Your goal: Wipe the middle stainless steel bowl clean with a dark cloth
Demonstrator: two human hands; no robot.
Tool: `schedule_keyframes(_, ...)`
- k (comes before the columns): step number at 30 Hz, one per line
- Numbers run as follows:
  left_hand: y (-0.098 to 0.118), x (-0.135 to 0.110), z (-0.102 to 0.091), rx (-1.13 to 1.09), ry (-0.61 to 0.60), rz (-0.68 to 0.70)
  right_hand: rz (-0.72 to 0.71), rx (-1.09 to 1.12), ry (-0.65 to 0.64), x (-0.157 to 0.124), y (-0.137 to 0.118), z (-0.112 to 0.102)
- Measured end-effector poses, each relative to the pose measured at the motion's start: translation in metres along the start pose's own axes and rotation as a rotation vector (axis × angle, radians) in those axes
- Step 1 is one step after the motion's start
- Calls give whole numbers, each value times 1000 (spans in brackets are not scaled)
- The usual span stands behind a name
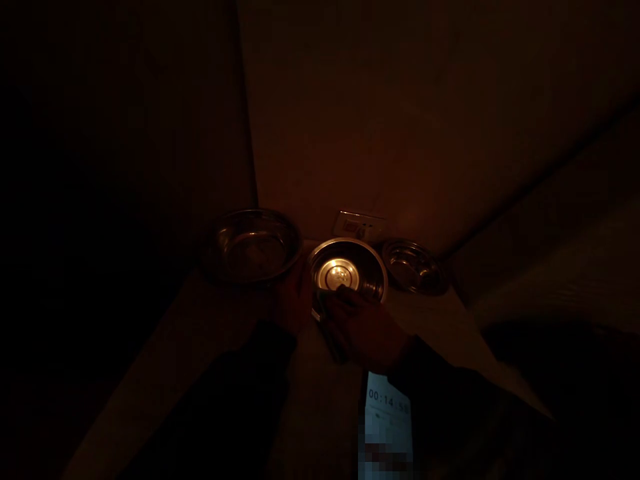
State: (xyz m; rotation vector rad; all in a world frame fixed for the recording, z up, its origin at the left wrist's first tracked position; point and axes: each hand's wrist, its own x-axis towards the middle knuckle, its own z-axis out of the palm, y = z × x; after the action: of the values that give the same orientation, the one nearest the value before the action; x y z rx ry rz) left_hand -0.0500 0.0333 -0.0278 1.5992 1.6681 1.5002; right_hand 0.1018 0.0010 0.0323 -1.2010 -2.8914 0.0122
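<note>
While the left hand (294,301) is flanking the middle bowl (341,272) on the bench (323,413), grip too dark to tell, the right hand (371,333) is closing around an apparent dark cloth (332,339); wiping is seemingly underway, unfinished.

- Three vessels stand in a row across the far part of the bench (320,393).
- The middle bowl (374,280) has the basin (257,252) to its left and the other bowl (407,265) just beside it, right.
- Behind the middle bowl, the wall (400,120) bears a socket plate (374,227).
- The left hand (293,300) is at the middle bowl's left side, the right hand (367,330) at its near rim.
- The phone (389,413) lies nearer the person, beside the right sleeve (450,387).
</note>
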Motion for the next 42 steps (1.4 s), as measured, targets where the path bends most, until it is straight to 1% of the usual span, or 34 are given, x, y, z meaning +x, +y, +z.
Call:
schedule_keyframes(3,2,0,2,14,6,1,1,-25,14,-3,3,-1)
schedule_keyframes(6,3,-1,2,32,-2,-15,44,-44,56,8,2,0)
schedule_keyframes(9,3,-2,0,46,2,-30,46,-46,65,14,2,-1)
schedule_keyframes(15,4,-3,2,57,14,-10,-1,-51,22,-2,11,1)
schedule_keyframes(21,8,-4,-1,81,-4,-44,75,-85,89,13,13,3)
schedule_keyframes(26,5,-3,-1,82,7,-15,-43,-24,55,8,11,3)
schedule_keyframes(27,4,-4,-1,87,9,-13,-46,-23,55,8,12,2)
schedule_keyframes(32,4,-4,1,86,33,-15,81,-50,112,19,8,-1)
schedule_keyframes(35,5,-4,-1,85,17,-50,34,-2,102,17,2,1)
schedule_keyframes(37,6,-4,-1,71,4,-33,-19,25,81,14,2,1)
schedule_keyframes(38,6,-4,-1,65,1,-17,-21,24,79,13,4,1)
schedule_keyframes(40,7,-4,0,61,1,-1,31,0,93,13,7,0)
schedule_keyframes(42,8,-4,0,70,10,-19,130,-29,115,16,9,-1)
